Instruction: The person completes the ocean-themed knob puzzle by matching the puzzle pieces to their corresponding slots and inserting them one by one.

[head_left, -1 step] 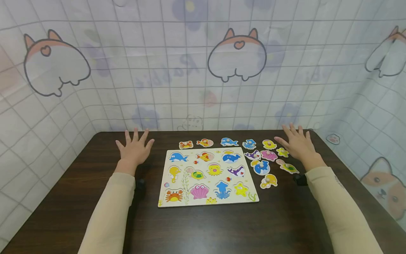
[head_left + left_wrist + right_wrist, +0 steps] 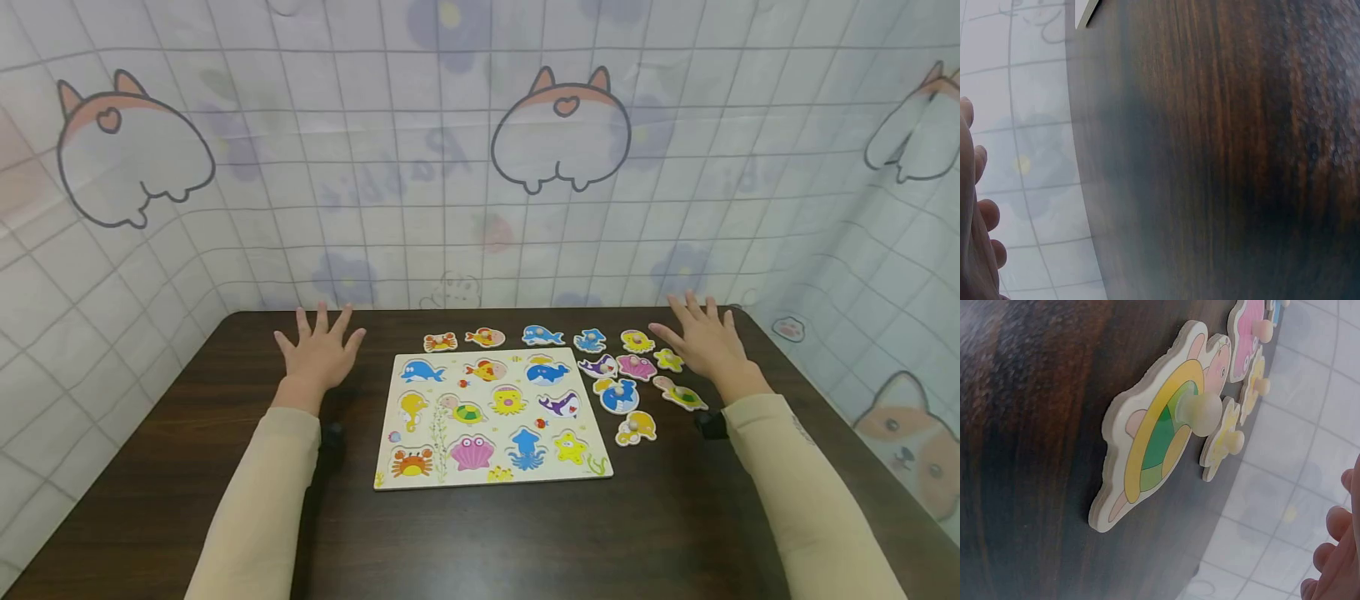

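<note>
My left hand (image 2: pixel 317 357) has its fingers straight and spread, left of the puzzle board (image 2: pixel 491 486), and holds nothing. Spread in the same way, my right hand (image 2: pixel 707 340) is just beyond the turtle piece (image 2: pixel 681 394) and beside the yellow starfish piece (image 2: pixel 668 360). Printed sea animals cover the pale board. Loose knobbed pieces lie behind it and to its right, among them a crab (image 2: pixel 440 342), a pink shell (image 2: pixel 636 367), a blue whale (image 2: pixel 618 397) and a seahorse (image 2: pixel 636 427). In the right wrist view the turtle's round knob (image 2: pixel 1200 414) stands up.
The dark wooden table (image 2: pixel 480 542) ends at a white gridded curtain (image 2: pixel 360 242) with cartoon prints, which also hangs along both sides. A black wrist strap (image 2: pixel 711 425) shows at the right cuff.
</note>
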The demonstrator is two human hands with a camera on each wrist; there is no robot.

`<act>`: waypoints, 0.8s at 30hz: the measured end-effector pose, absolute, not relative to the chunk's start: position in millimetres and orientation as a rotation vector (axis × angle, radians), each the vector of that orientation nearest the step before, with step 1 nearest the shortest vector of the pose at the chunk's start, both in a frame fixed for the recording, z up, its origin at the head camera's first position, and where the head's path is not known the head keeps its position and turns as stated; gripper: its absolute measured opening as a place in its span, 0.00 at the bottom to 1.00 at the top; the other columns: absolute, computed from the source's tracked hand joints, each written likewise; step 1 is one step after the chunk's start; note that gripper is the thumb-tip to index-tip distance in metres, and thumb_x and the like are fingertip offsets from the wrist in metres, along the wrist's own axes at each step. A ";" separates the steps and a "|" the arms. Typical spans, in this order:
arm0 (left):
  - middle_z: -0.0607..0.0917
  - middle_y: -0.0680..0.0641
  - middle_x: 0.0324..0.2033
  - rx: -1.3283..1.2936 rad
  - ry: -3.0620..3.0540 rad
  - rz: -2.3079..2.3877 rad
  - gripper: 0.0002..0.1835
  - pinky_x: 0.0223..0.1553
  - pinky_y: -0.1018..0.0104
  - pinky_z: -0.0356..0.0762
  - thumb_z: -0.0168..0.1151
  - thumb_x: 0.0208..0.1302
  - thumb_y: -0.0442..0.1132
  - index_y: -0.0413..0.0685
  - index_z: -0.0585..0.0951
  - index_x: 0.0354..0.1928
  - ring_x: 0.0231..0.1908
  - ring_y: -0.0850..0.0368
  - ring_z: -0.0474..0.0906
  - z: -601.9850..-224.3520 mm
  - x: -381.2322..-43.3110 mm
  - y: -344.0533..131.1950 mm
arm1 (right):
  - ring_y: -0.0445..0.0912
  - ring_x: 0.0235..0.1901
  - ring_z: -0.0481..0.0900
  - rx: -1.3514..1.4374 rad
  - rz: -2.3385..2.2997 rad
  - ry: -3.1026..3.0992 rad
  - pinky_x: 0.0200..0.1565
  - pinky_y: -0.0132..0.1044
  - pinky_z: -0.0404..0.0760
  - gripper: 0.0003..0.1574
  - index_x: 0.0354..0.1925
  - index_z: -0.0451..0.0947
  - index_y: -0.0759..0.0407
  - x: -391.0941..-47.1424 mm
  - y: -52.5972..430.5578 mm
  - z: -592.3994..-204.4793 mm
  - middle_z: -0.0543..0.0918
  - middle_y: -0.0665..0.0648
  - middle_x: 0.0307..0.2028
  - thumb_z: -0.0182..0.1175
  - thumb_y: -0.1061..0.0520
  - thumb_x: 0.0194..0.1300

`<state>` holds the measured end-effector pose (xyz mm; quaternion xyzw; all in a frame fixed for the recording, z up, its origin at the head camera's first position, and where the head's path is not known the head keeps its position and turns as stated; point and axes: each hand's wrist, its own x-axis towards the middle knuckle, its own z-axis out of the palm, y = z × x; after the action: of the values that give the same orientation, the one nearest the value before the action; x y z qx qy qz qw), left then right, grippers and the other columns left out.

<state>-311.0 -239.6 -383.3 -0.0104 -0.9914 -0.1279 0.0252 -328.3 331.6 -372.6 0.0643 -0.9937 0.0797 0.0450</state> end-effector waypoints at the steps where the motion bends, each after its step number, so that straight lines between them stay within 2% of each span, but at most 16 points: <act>1: 0.34 0.32 0.79 -0.031 -3.064 -0.395 0.38 0.65 0.21 0.22 0.31 0.82 0.62 0.53 0.43 0.84 0.75 0.27 0.20 -383.2 -310.9 -239.4 | 0.76 0.75 0.34 0.197 0.249 -3.034 0.70 0.71 0.32 0.58 0.79 0.45 0.70 -328.8 331.8 -373.2 0.43 0.78 0.76 0.38 0.26 0.78; 7: 0.35 0.32 0.79 -0.037 -3.049 -0.403 0.37 0.65 0.22 0.20 0.32 0.82 0.61 0.52 0.45 0.84 0.75 0.28 0.20 -383.4 -310.2 -237.5 | 0.76 0.75 0.34 0.209 0.265 -3.030 0.70 0.72 0.32 0.57 0.80 0.45 0.70 -330.3 333.0 -375.8 0.42 0.78 0.77 0.39 0.26 0.78; 13: 0.35 0.32 0.79 -0.047 -3.046 -0.404 0.37 0.65 0.22 0.20 0.32 0.82 0.61 0.53 0.45 0.84 0.75 0.28 0.21 -385.7 -311.4 -236.4 | 0.76 0.74 0.33 0.245 0.262 -3.054 0.70 0.72 0.32 0.61 0.80 0.44 0.70 -327.1 332.6 -372.9 0.41 0.78 0.77 0.35 0.22 0.75; 20: 0.35 0.33 0.79 -0.052 -3.053 -0.412 0.38 0.65 0.22 0.20 0.32 0.82 0.62 0.53 0.44 0.84 0.75 0.29 0.20 -388.1 -310.6 -236.7 | 0.75 0.75 0.33 0.313 0.301 -3.055 0.71 0.71 0.33 0.57 0.80 0.44 0.70 -323.5 329.2 -368.5 0.40 0.78 0.77 0.39 0.27 0.78; 24: 0.34 0.33 0.79 -0.060 -3.043 -0.419 0.38 0.64 0.22 0.19 0.33 0.82 0.62 0.54 0.45 0.84 0.75 0.29 0.19 -388.7 -309.6 -236.8 | 0.75 0.75 0.33 0.364 0.309 -3.055 0.71 0.70 0.35 0.57 0.80 0.45 0.70 -320.2 325.9 -367.8 0.41 0.78 0.77 0.39 0.27 0.78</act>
<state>-309.6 -236.8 -388.7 -0.0196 -0.9899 -0.1364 0.0344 -320.2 325.9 -367.8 0.1178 -0.9877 0.0998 0.0248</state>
